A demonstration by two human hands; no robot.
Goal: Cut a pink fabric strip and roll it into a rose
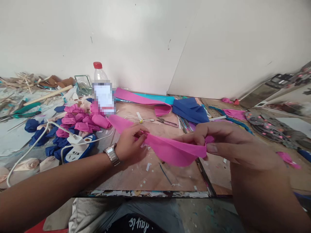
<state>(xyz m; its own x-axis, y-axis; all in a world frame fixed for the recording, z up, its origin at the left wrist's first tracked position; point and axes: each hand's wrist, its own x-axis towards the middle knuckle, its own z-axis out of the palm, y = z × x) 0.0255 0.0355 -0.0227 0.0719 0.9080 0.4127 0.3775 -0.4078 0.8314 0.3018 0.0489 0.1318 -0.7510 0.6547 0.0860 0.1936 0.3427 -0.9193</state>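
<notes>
A strip of pink crepe paper (173, 152) stretches between my two hands above the brown work board (136, 174). My left hand (132, 140), with a metal watch at the wrist, pinches the strip near its middle. Beyond that hand, its far end runs toward the pink rolls. My right hand (225, 145) grips the other end between thumb and fingers, where the edge is folded over. Between the hands the strip sags in a shallow curve. Behind it, another pink strip (143, 100) lies across a blue one, beside folded dark blue paper (190, 110).
Rolled pink pieces (80, 119) and dark blue ones crowd the left, near a power strip (79, 150) with a white cable. A red-capped bottle (100, 72) stands behind a phone (104, 98). Green-handled pliers (28, 110) lie far left; a grey heap (269, 126) sits right.
</notes>
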